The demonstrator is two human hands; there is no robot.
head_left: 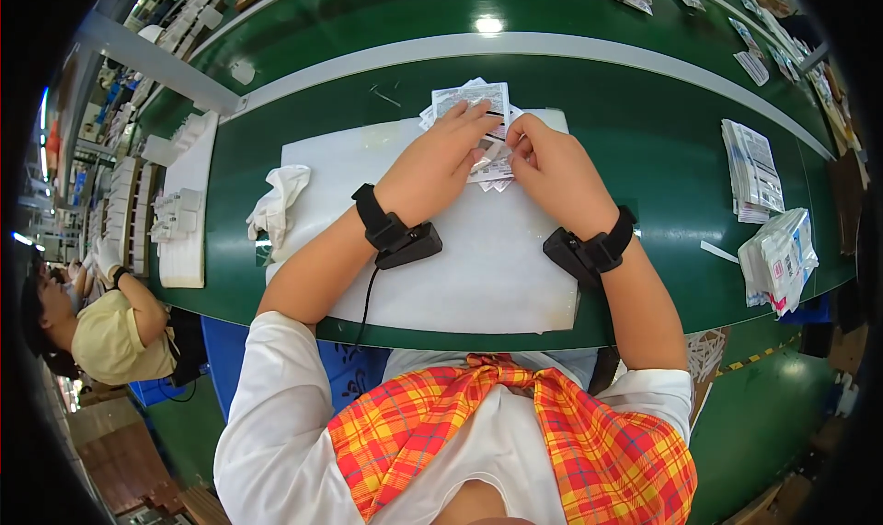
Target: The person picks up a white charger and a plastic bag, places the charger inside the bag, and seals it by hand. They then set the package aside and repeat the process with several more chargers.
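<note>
A fanned pile of printed paper packets (pixel 471 94) lies at the far edge of a white sheet (pixel 460 276) on the green table. Over the pile's left part rests my left hand (pixel 432 164), fingers stretched out and lying on the top packet. At the pile's right side, my right hand (pixel 559 171) has its fingers curled, with thumb and forefinger pinched together by the packets' edge. What sits between those fingertips is too small and covered to make out. Both wrists carry black strapped devices.
A crumpled white cloth or glove (pixel 279 201) lies left of the sheet. On the right are stacked printed sheets (pixel 754 168), plastic-wrapped packs (pixel 780 260) and a white strip (pixel 719 252). A pale rail (pixel 515 45) crosses behind. A person in yellow (pixel 120 336) sits far left.
</note>
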